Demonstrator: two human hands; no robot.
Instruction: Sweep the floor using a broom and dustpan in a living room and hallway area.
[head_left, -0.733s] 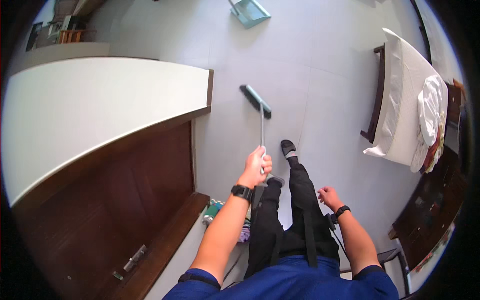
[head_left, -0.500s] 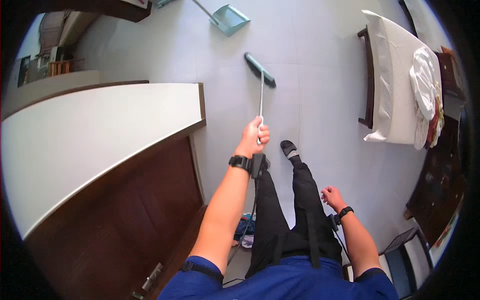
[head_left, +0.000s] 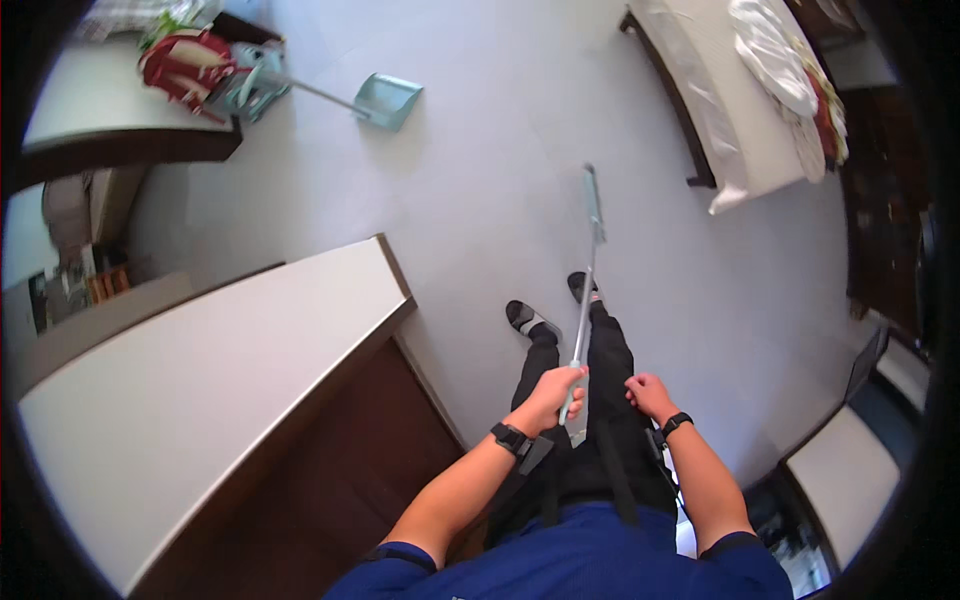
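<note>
My left hand (head_left: 556, 394) is wrapped around the end of a broom's pale handle (head_left: 582, 325), low in front of my legs. From there the stick slants up past my right foot to the light-blue broom head (head_left: 593, 203), which is on the floor and slightly blurred. My right hand (head_left: 651, 396) hangs beside my right thigh with its fingers curled in; nothing shows in it. Farther off to the left, a light-blue dustpan (head_left: 390, 102) with a long handle stands on the floor.
A white-topped counter (head_left: 230, 370) with dark wood sides fills the left. At upper left are a red bag (head_left: 190, 65) and a dark wooden ledge (head_left: 130, 146). A cream-covered bed or bench (head_left: 720, 90) bearing cloths stands upper right. Dark furniture (head_left: 885, 200) lines the right edge.
My left hand has drawn back toward my body, bringing the broom head nearer and to the right. The view has turned and shifted left, showing the red bag. My left foot has stepped forward.
</note>
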